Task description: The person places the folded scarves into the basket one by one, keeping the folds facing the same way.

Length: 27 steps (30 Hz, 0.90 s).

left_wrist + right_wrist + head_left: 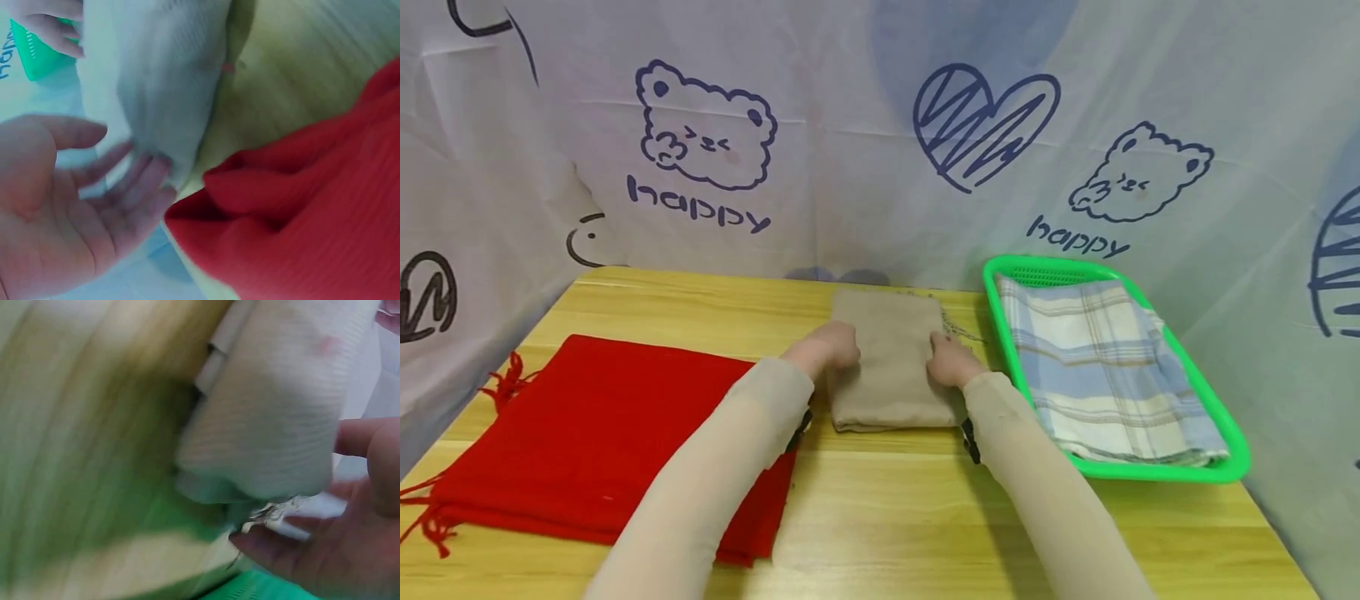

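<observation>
From the head view we locate the folded beige cloth [891, 358] on the wood-grained table [865, 517], between a red fringed cloth [602, 433] and a green perforated basket [1157, 472] holding plaid fabric [1097, 367]. Only the wrist views show us the palms: left hand [69, 212] and right hand [365, 537] have slack, loosely extended fingers at its sides. We note fine ribbing and a thick, rounded fold.

Before you: wood-grain table [880, 517], yellowish, filling lower half of head view. Directly on it you have red fringed cloth [610, 433], laid flat at lower left; beige cloth [895, 358], folded, near centre; green basket [1150, 472] at right.
</observation>
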Each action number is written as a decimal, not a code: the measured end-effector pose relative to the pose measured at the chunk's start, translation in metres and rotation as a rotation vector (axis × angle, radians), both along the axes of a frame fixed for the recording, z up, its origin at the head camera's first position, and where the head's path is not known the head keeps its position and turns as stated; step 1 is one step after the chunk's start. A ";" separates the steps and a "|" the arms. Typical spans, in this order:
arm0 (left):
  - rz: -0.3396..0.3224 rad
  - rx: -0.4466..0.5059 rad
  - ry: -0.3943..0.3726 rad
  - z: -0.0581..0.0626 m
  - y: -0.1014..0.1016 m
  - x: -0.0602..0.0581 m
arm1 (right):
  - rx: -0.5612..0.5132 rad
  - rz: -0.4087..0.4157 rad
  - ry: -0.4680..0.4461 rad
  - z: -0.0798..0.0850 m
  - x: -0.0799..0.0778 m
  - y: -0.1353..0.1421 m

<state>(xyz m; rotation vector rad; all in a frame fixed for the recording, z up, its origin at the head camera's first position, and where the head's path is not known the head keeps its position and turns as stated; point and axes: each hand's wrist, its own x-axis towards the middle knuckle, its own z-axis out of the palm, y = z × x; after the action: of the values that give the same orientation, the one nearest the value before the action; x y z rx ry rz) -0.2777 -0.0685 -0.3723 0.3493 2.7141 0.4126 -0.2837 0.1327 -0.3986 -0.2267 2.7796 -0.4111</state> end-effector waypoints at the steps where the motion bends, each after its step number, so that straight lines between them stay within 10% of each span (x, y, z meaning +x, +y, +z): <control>1: 0.050 0.030 0.008 -0.001 -0.001 0.000 | -0.011 -0.037 -0.003 -0.001 -0.002 0.001; 5: 0.214 0.147 -0.017 -0.016 -0.003 -0.012 | -0.076 -0.135 0.015 -0.035 -0.031 0.016; 10: 0.264 0.209 0.029 -0.089 -0.014 -0.071 | -0.245 -0.155 0.095 -0.122 -0.098 0.036; 12: 0.269 0.202 0.067 -0.146 -0.021 -0.115 | -0.296 -0.205 0.082 -0.173 -0.142 0.050; 15: 0.281 0.174 0.054 -0.180 -0.026 -0.144 | -0.424 -0.350 -0.028 -0.194 -0.163 0.056; 16: 0.264 0.171 0.041 -0.169 -0.027 -0.134 | -0.463 -0.386 -0.046 -0.197 -0.166 0.058; 17: 0.256 0.173 0.059 -0.185 -0.030 -0.144 | -0.519 -0.420 -0.086 -0.202 -0.171 0.062; 22: 0.273 0.290 -0.052 -0.139 -0.031 -0.105 | -0.624 -0.486 -0.237 -0.125 -0.105 0.043; 23: 0.292 0.317 -0.073 -0.150 -0.033 -0.116 | -0.625 -0.478 -0.252 -0.120 -0.101 0.042; 27: 0.331 0.385 -0.151 -0.131 -0.032 -0.103 | -0.674 -0.480 -0.295 -0.121 -0.106 0.038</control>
<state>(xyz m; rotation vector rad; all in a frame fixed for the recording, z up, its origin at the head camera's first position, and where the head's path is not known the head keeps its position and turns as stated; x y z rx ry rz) -0.3804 -0.1001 -0.5032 -0.0375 2.5346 1.0166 -0.3901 0.1707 -0.5196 0.3373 2.2881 -1.3695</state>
